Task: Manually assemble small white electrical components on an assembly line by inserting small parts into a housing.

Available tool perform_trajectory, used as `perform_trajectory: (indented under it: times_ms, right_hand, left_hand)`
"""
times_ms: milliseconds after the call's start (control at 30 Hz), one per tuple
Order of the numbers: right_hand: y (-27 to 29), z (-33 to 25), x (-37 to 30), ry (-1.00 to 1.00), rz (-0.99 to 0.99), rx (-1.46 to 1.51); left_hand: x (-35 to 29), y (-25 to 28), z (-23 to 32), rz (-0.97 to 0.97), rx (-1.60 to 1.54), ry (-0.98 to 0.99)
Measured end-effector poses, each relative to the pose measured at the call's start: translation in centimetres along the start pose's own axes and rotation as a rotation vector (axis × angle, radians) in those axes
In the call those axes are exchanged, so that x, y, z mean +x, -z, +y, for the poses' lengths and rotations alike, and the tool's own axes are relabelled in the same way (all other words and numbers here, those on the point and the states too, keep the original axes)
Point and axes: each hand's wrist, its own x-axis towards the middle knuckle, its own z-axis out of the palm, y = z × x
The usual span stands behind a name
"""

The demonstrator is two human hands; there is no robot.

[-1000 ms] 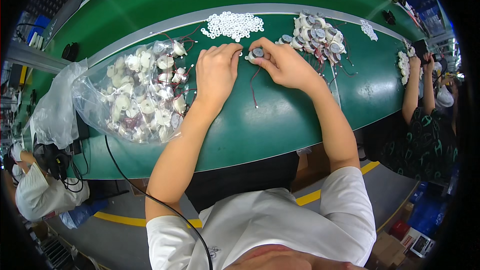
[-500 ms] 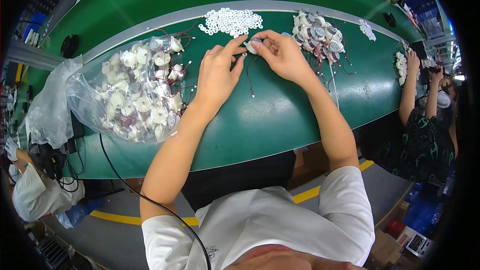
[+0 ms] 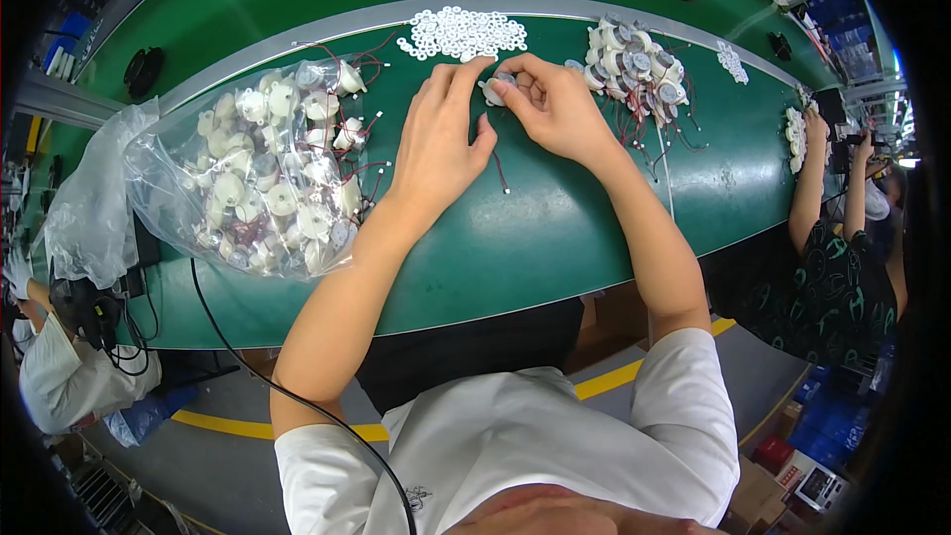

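My right hand (image 3: 561,111) pinches a small white-and-grey motor (image 3: 495,91) between thumb and fingers, and its dark red wire hangs down over the green bench. Just left of it, my left hand (image 3: 438,139) reaches forward with its fingers stretched and its thumb apart. Its fingertips are at the near edge of a heap of small white rings (image 3: 464,32), and nothing shows in its grasp. To the right of my right hand lies a pile of similar motors (image 3: 636,69) with wires. My fingers partly hide the held motor.
A clear plastic bag (image 3: 267,178) full of white motors lies by my left forearm. A small cluster of white parts (image 3: 731,61) sits at the far right. A black cable (image 3: 233,345) crosses my left arm. Co-workers (image 3: 842,267) sit at both sides.
My left hand has moved slightly forward to the rings, and its index finger and thumb have spread farther apart. The right hand keeps the motor in nearly the same spot.
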Motion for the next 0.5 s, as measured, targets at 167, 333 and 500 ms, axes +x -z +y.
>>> perform_trajectory:
  times_ms: [167,333,500]
  right_hand:
    - [0.01,0.01,0.06,0.013,0.013,0.009]
    - [-0.37,0.14,0.04,0.060,0.042,-0.039]
    - [-0.27,0.13,-0.08,0.056,0.026,-0.066]
  left_hand:
    - [-0.06,-0.02,-0.07,-0.036,0.101,-0.114]
    - [-0.13,0.05,-0.52,-0.056,0.152,-0.142]
    - [0.07,0.63,-0.12,-0.111,0.226,-0.167]
